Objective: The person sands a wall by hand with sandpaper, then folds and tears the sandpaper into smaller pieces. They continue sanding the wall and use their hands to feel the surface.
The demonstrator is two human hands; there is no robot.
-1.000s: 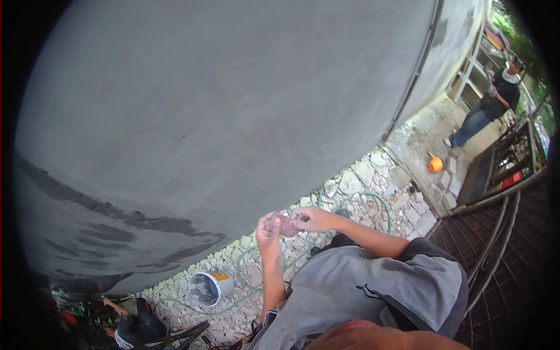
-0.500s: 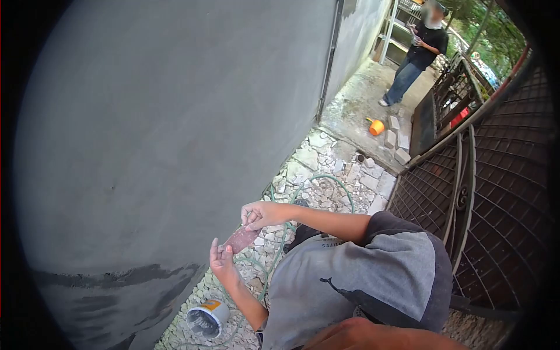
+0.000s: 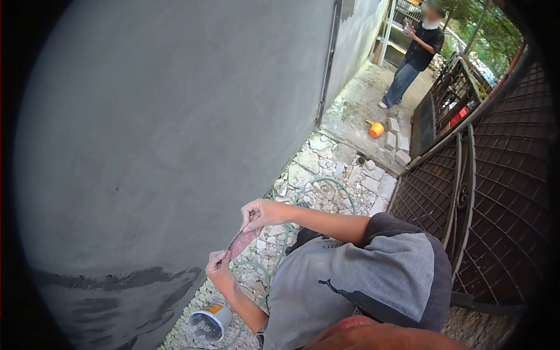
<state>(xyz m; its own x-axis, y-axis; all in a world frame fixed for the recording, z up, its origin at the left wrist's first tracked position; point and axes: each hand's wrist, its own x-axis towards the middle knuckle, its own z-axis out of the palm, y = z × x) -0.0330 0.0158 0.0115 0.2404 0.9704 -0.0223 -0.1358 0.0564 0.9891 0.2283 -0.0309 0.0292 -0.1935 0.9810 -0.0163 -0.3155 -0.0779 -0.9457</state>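
Note:
A thin, dusty, reddish piece of sandpaper (image 3: 243,241) is stretched between my two hands, bowed along one edge, in front of the grey wall (image 3: 175,128). At its upper end, the fingers of my right hand (image 3: 256,214) pinch it. My left hand (image 3: 220,269) grips the lower end between thumb and fingers. Pale dust coats the fingers of both hands. Below my left hand a white bucket (image 3: 220,315) with an orange label lies tipped on the rubble, its inside smeared grey.
Broken white stones (image 3: 303,169) cover the ground, with a green hose (image 3: 333,179) looping over them. Farther off are an orange dipper (image 3: 377,129), several blocks (image 3: 402,157) and a standing person (image 3: 421,49). A metal gate (image 3: 501,192) runs along the right.
The sandpaper has tilted and bent, showing less of its face. My left hand has shifted slightly left and closed its fingers more. The person behind has raised their hands.

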